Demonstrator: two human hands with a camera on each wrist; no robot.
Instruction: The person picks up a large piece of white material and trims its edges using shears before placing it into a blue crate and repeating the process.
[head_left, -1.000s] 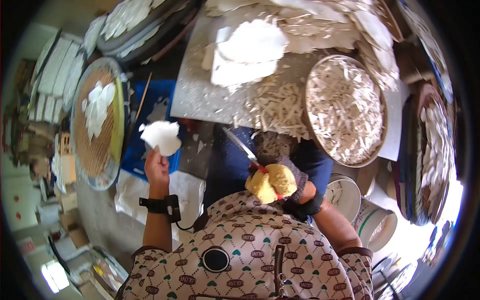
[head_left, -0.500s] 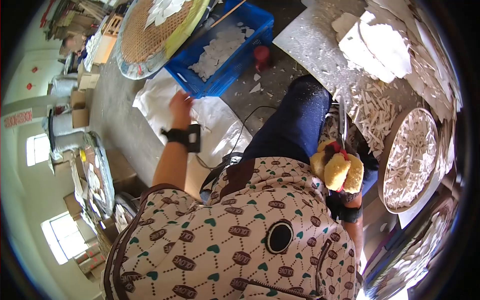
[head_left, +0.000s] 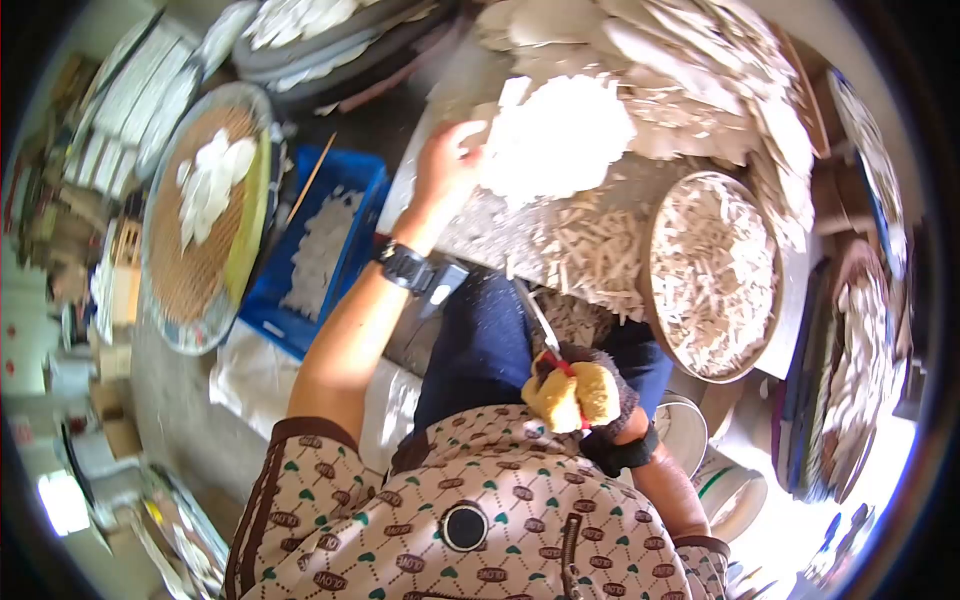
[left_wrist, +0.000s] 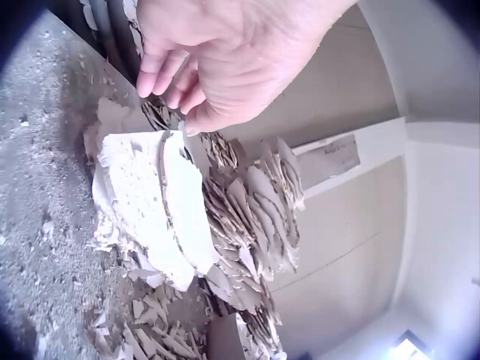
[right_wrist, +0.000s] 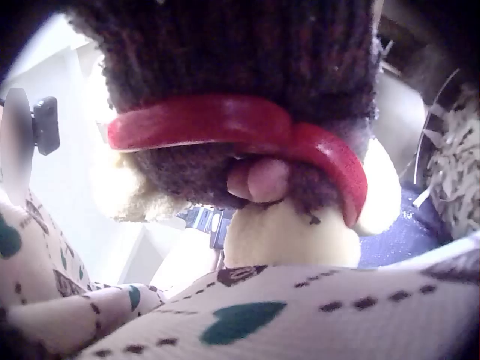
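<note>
Left hand (head_left: 447, 170) hovers beside white sheets (head_left: 560, 140); right hand (head_left: 588, 390) grips red-handled scissors (right_wrist: 199, 122).

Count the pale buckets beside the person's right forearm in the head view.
2: an upper bucket, nearer the right hand, partly hidden; and a green-striped bucket, lower in the picture. Others may be hidden.

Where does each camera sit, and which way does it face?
Head: worn on the head, looking forward and down at the worktable; patterned top and both arms show.
Left wrist: worn there, facing white sheets; the bare left grip shows.
Right wrist: worn there, facing red handles; the gloved right grip shows.
Shared: head and left wrist both show white sheets.
</note>
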